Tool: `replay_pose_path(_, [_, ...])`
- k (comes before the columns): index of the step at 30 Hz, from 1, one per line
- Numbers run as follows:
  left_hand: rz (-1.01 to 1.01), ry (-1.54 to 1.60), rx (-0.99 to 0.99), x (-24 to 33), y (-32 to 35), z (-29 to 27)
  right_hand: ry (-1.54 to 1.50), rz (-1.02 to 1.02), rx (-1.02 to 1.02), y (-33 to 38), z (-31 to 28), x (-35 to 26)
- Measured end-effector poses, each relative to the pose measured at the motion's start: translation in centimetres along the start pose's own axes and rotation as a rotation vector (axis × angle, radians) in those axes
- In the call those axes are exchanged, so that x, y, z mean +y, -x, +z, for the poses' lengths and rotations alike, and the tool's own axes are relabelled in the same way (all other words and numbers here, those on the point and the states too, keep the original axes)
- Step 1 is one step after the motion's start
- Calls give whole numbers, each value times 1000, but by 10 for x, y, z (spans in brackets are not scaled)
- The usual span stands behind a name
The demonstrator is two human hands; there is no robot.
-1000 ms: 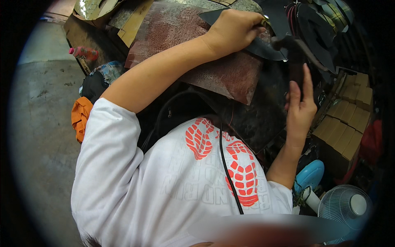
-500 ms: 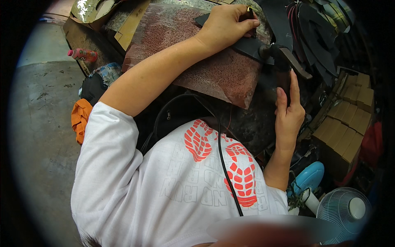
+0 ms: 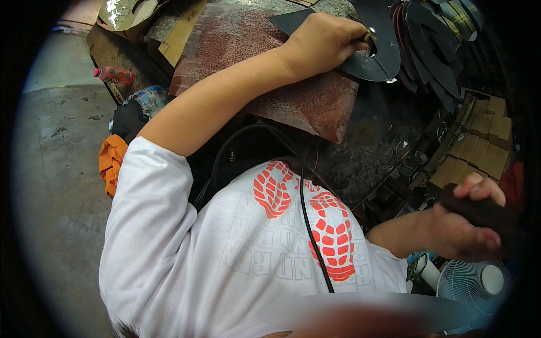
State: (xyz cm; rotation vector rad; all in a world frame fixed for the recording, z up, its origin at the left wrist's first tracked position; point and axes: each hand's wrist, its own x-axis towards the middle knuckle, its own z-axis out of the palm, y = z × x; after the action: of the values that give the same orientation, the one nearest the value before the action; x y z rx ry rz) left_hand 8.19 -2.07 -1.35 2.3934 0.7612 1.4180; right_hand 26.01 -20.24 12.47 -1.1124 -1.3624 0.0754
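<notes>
Left hand (image 3: 324,42) presses a flat black ring-shaped piece (image 3: 377,53) onto the rusty plate (image 3: 270,73) — fingers curled around a small tool; right hand (image 3: 470,222) grips a dark brush-like block (image 3: 479,211) near the fan (image 3: 476,284).

Left hand (image 3: 324,42) presses black cut sheet (image 3: 372,53) on rusty plate (image 3: 253,62); right hand (image 3: 470,222) grips dark brush (image 3: 484,211).
</notes>
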Motion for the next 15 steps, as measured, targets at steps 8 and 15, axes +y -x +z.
replay_pose_path(8, [-97,-52,48,-2,1,4,423,395,-353,64,4,71])
replay_pose_path(15, [-685,580,32,-6,2,-3,586,457,-508,70,17,63])
